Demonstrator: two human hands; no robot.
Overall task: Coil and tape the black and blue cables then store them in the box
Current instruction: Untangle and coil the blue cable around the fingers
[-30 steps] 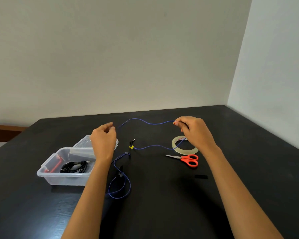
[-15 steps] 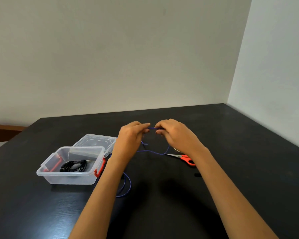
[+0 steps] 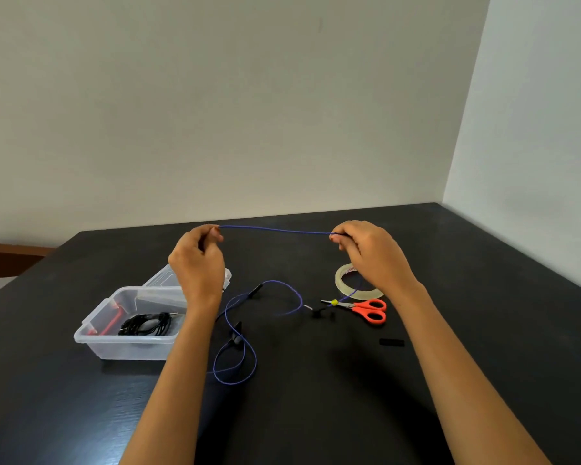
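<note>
Hands hold one stretch of the blue cable (image 3: 275,230) taut above the table (image 3: 483,330). The left hand (image 3: 198,266) pinches it between thumb and curled fingers, and the right hand (image 3: 369,256) pinches the far end of that stretch the same way. Its long axis runs left to right, nearly level, dipping slightly toward the right. The rest of the blue cable hangs from both hands and lies in loose loops on the table between the forearms. Two cables show in all: the black cable (image 3: 146,325) lies coiled inside the one clear box (image 3: 131,347) at the left, whose lid (image 3: 161,278) rests just behind it. One roll of clear tape (image 3: 341,280) sits behind the right wrist, with red print on its core too small to read. One pair of orange-handled scissors (image 3: 366,308) lies just in front of the roll, tips pointing left, with a yellow-banded end of the blue cable at the blades.
</note>
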